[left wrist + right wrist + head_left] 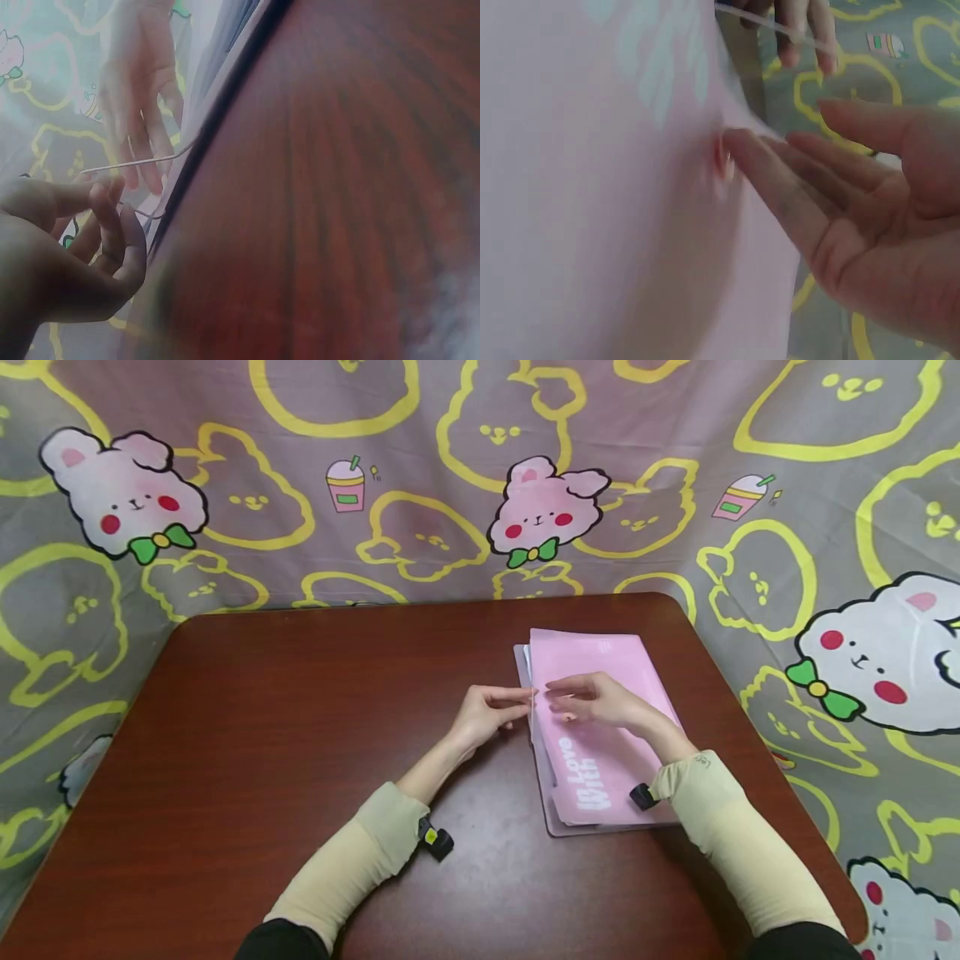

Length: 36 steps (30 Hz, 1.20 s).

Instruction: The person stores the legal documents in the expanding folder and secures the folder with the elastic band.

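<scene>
A pink document folder point(611, 735) with white lettering lies on the table's right side, its cover lifted slightly along the left edge. From that edge a thin pale cord point(127, 164) stretches out in a loop. My left hand point(482, 714) is beside the edge, its curled fingers holding the cord; the exact grip is partly hidden. Over the cover is my right hand point(600, 700), fingers fairly straight. In the right wrist view, a fingertip of it touches or nearly touches a small round reddish button point(724, 157) on the cover.
The folder rests on a brown wooden table point(300, 735) with rounded corners. A patterned cloth point(420, 468) with cartoon rabbits hangs behind it and at the sides. Small black wrist cameras point(437, 839) sit on both sleeves.
</scene>
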Available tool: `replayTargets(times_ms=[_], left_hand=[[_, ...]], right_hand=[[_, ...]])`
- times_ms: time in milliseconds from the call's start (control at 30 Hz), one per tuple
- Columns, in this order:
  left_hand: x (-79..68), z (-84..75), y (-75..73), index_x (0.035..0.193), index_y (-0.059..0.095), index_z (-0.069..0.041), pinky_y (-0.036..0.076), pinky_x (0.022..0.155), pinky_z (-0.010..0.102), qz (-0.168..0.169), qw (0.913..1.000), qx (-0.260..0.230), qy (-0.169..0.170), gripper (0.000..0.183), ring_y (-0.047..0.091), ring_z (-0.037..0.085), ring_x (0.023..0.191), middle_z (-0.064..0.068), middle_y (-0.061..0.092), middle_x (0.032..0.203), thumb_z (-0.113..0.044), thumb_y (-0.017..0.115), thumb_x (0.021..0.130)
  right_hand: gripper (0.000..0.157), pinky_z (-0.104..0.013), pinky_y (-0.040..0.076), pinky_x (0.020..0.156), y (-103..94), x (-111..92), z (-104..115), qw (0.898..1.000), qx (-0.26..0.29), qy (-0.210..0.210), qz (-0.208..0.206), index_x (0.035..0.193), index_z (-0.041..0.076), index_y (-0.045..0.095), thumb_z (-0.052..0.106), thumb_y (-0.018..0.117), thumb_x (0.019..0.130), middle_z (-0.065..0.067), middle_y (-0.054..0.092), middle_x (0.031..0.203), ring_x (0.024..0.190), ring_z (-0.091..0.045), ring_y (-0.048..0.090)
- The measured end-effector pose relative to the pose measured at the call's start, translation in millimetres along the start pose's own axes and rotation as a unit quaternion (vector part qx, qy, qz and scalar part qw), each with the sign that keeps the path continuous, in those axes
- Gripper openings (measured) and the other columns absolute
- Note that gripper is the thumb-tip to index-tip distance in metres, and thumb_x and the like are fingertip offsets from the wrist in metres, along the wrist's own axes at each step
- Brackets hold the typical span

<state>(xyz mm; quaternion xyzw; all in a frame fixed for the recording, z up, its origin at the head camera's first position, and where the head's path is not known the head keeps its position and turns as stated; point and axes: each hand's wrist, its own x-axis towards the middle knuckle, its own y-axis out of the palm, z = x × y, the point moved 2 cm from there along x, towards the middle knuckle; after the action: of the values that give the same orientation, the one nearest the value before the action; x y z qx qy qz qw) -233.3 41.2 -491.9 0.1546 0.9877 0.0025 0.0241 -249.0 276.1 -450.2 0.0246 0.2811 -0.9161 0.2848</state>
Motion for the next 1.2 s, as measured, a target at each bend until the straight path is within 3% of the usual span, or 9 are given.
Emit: replayTargets(times_ms=[167,367,533,600,733,933,1200], left_hand=[[0.0,-1.3,1.1,0.125,0.08,0.005,0.057,0.063,0.019,-0.005,0.9999,-0.005,0.009,0.027,0.066,0.006,0.066,0.023,0.079,0.125,0.003,0.078,0.098],[0.3,-3.7,2.5,0.122,0.083,0.001,0.053,0.061,0.018,-0.02,0.9993,0.026,0.016,0.024,0.065,0.005,0.065,0.021,0.081,0.121,0.0,0.08,0.098],[0.5,-5.1,3.3,0.118,0.086,-0.006,0.055,0.076,0.018,-0.043,0.9918,0.108,0.052,0.023,0.078,0.018,0.095,0.015,0.084,0.117,-0.005,0.086,0.094],[1.0,-4.9,4.7,0.118,0.086,-0.005,0.06,0.091,0.022,-0.044,0.9883,0.13,0.066,0.024,0.08,0.025,0.113,0.015,0.084,0.118,-0.004,0.086,0.094],[1.3,-5.1,8.2,0.121,0.084,0.0,0.066,0.097,0.035,-0.033,0.9856,0.143,0.083,0.026,0.08,0.034,0.117,0.019,0.082,0.123,0.001,0.082,0.095],[2.5,-5.9,12.8,0.128,0.081,0.0,0.064,0.102,0.036,-0.018,0.9799,0.171,0.1,0.032,0.078,0.033,0.123,0.018,0.079,0.132,0.005,0.08,0.096],[6.3,-3.5,18.6,0.128,0.081,-0.001,0.062,0.108,0.042,0.0,0.9587,0.249,0.138,0.035,0.075,0.031,0.129,0.016,0.078,0.136,0.0,0.085,0.094]], right_hand=[[0.046,-0.056,0.052,0.119,-17.0,-19.8,-18.8,0.994,-0.095,-0.047,-0.035,0.149,-0.007,0.063,0.003,0.071,0.105,-0.028,0.067,0.15,0.14,-0.047,0.065],[0.066,-0.073,0.021,0.132,-32.6,-51.0,-40.4,0.981,-0.188,-0.032,-0.04,0.156,-0.003,0.057,0.008,0.082,0.097,-0.03,0.042,0.171,0.163,-0.056,0.029],[0.085,-0.083,0.001,0.129,-29.5,-58.6,-52.3,0.979,-0.201,-0.029,-0.016,0.166,0.003,0.045,0.025,0.087,0.095,-0.032,0.023,0.179,0.167,-0.06,0.006],[0.089,-0.084,-0.004,0.128,-27.6,-58.9,-56.0,0.979,-0.204,-0.028,-0.011,0.168,0.005,0.043,0.029,0.087,0.095,-0.031,0.019,0.18,0.167,-0.06,0.003],[0.092,-0.084,-0.005,0.128,-25.6,-59.6,-60.1,0.977,-0.212,-0.028,-0.01,0.169,0.006,0.041,0.031,0.088,0.094,-0.03,0.017,0.181,0.168,-0.059,0.002],[0.094,-0.082,-0.004,0.13,-24.7,-58.6,-63.4,0.974,-0.226,-0.02,-0.022,0.17,0.008,0.04,0.034,0.089,0.094,-0.027,0.017,0.182,0.169,-0.057,0.004],[0.116,-0.087,-0.003,0.126,-25.1,-61.2,-71.1,0.953,-0.287,0.065,-0.07,0.176,0.019,0.027,0.063,0.087,0.086,-0.03,0.003,0.183,0.167,-0.061,-0.003]])
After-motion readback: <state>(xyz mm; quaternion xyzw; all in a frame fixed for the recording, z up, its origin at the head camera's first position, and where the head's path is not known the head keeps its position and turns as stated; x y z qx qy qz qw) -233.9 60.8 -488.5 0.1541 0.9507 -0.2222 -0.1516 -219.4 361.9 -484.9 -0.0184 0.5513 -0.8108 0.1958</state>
